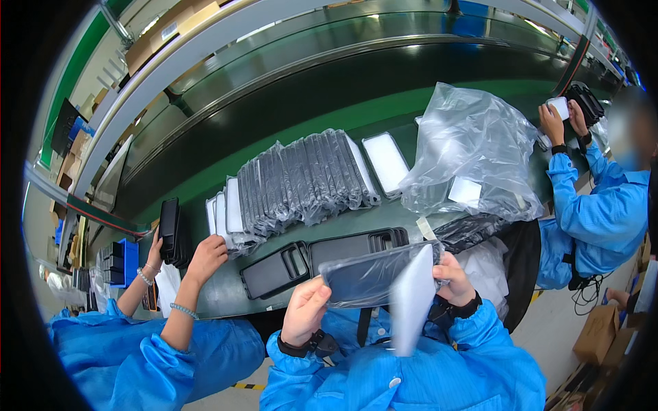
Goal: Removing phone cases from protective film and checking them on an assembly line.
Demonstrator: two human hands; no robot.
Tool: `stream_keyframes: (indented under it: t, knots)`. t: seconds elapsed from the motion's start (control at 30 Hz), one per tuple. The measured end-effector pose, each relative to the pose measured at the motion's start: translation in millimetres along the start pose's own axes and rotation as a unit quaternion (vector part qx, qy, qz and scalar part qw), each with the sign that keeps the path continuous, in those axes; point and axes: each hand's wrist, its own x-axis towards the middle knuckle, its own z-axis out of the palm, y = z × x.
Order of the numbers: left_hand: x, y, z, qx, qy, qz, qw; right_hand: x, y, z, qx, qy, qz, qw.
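Observation:
In front of my chest I hold a flat black case in a clear plastic bag (363, 279). The fingers of my left hand (305, 314) are closed on the bag's left end. My right hand (454, 279), at the other end, pinches a thin white sheet (411, 301), blurred, which hangs tilted across the bag's right side. Whether my right fingers also grip the bag, I cannot tell. Just beyond my hands, bare black cases (275, 270) with cut-out openings lie on the bench, beside a nested stack of similar black cases (360, 246).
A row of bagged black cases (301, 178) stands on the green bench. To its right lie a white pad (386, 163) and a large clear bag (473, 147). A co-worker's hands (205, 257) work close on the left; another person's hands (558, 123) hold a white item at right.

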Motion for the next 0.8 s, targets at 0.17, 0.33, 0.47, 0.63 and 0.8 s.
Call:
stream_keyframes:
  t: [0.17,0.33,0.47,0.63,0.8]
  knots:
    - [-2,-16,6,-0.081,-0.037,0.075,0.993,-15,-17,6,-0.258,0.013,-0.052,0.965]
    - [-9,-27,20,-0.030,-0.005,0.062,0.998,-33,-6,9,-0.275,0.121,-0.106,0.948]
    - [-20,-39,25,0.147,0.069,0.119,0.980,-45,16,0,-0.244,0.163,-0.077,0.953]
    - [-61,-54,23,0.230,0.079,0.025,0.970,-68,34,-9,-0.231,0.177,-0.027,0.956]
    - [-74,-56,10,0.075,-0.052,0.024,0.996,-85,24,-12,-0.262,0.193,-0.031,0.945]
